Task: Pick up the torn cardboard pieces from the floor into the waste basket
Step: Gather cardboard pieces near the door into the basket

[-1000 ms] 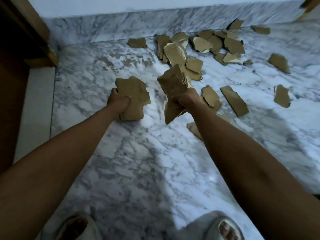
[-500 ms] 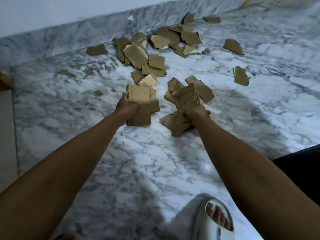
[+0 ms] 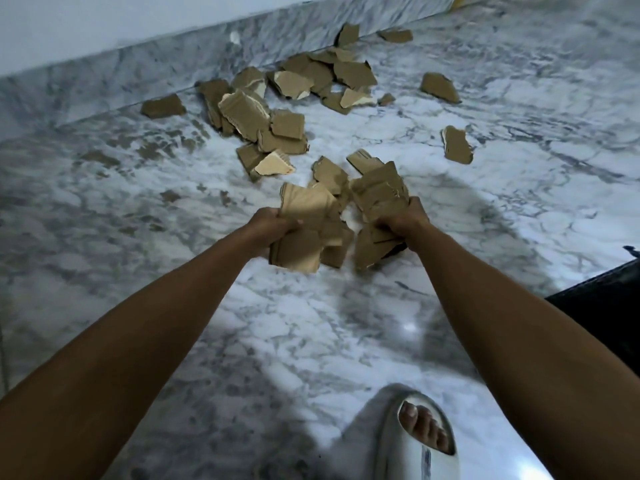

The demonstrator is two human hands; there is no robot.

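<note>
Both fists full: the left hand [image 3: 273,223] grips a thick sheaf of flat brown torn cardboard pieces [image 3: 304,233], and the right hand [image 3: 401,221] clamps a crumpled wad of ragged brown cardboard [image 3: 379,199].

On the glossy white-and-grey veined marble floor [image 3: 346,323], a big heap of corrugated scraps [image 3: 263,116] waits by the skirting, smaller strays [image 3: 457,145] lie apart; no waste basket visible, so I'd judge it barely half done.

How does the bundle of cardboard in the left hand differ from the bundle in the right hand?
The left bundle looks paler and flatter, its pieces stacked fairly evenly; the right bundle looks darker and more crumpled, its pieces jutting at angles. The left hand holds its bundle from the left side, the right hand from the right. Both are torn brown cardboard, each in a closed grip.
</note>
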